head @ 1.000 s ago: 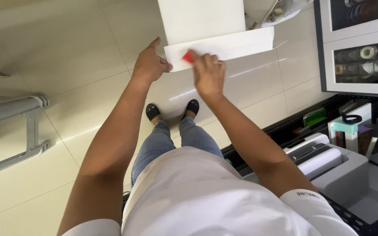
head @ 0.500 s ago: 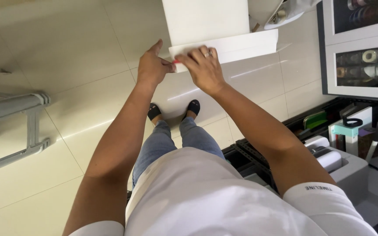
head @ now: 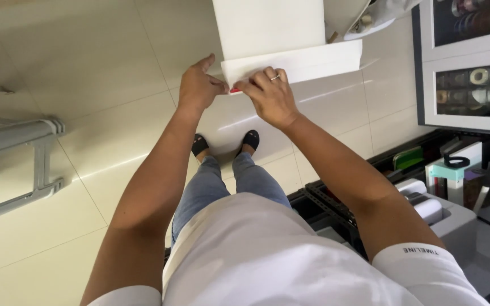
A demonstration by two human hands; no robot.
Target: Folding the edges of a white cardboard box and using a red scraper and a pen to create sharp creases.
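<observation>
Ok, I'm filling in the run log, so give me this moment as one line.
left hand: pinching folded white paper sheet | right hand: pressing small red tool on fold edge | below: glossy tiled floor

Red thing (head: 235, 90): mostly hidden between the fingertips, kind unclear.
White sheet (head: 267, 25): top cut off by the frame.
Metal frame (head: 12, 141): runs off the left edge.
Shelf items (head: 474, 85): too small to tell.

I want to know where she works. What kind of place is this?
Probably a small craft or packaging workshop: a cabinet of tape rolls, a machine with paper rolls, and both hands folding white card.
</observation>
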